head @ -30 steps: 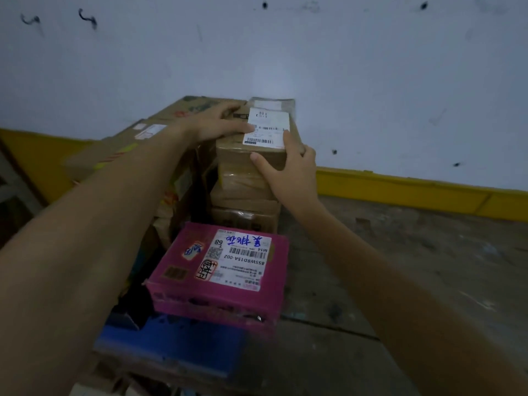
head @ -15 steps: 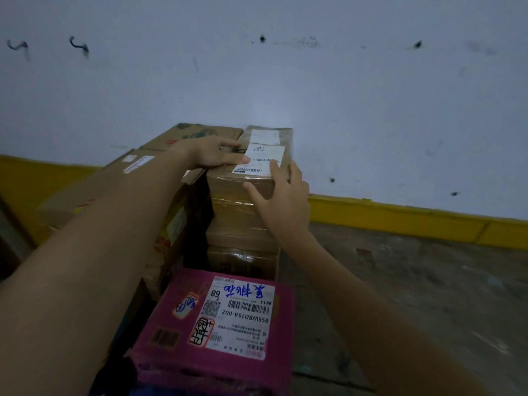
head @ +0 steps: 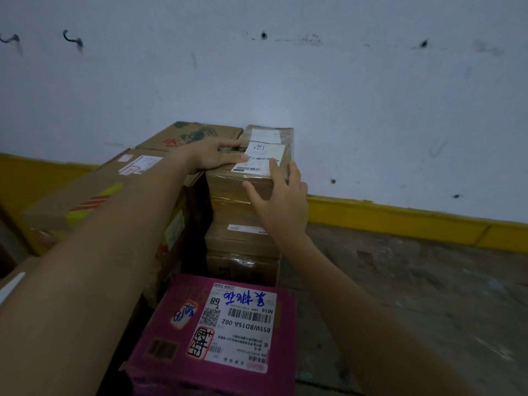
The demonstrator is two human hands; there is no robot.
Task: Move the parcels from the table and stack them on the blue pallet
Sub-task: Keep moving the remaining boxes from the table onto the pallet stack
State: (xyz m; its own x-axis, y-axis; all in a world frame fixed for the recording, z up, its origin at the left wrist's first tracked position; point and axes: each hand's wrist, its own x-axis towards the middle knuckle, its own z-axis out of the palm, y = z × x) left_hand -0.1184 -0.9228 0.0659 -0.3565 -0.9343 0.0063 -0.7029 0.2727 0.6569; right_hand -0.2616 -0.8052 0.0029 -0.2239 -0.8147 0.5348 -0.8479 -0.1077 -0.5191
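Note:
A small brown taped parcel (head: 228, 185) with a white label sits on top of a column of similar brown parcels (head: 243, 262) against the wall. My left hand (head: 213, 155) lies on its top left edge, fingers across the tape. My right hand (head: 281, 207) holds its front right corner, with the thumb on the front face and the fingers spread over the top. In front of the column, lower down, lies a pink box (head: 174, 332) with a white shipping label. The blue pallet is hidden under the boxes.
Large brown cartons (head: 85, 192) stand to the left of the column, one with a printed top (head: 194, 135) at the back. A white wall with a yellow base strip (head: 400, 221) runs behind. Worn concrete floor (head: 414, 295) spreads to the right.
The view has dipped and moved closer, so the blue pallet has left the frame. The parcel has settled on the column, and my right fingers have spread further over its top.

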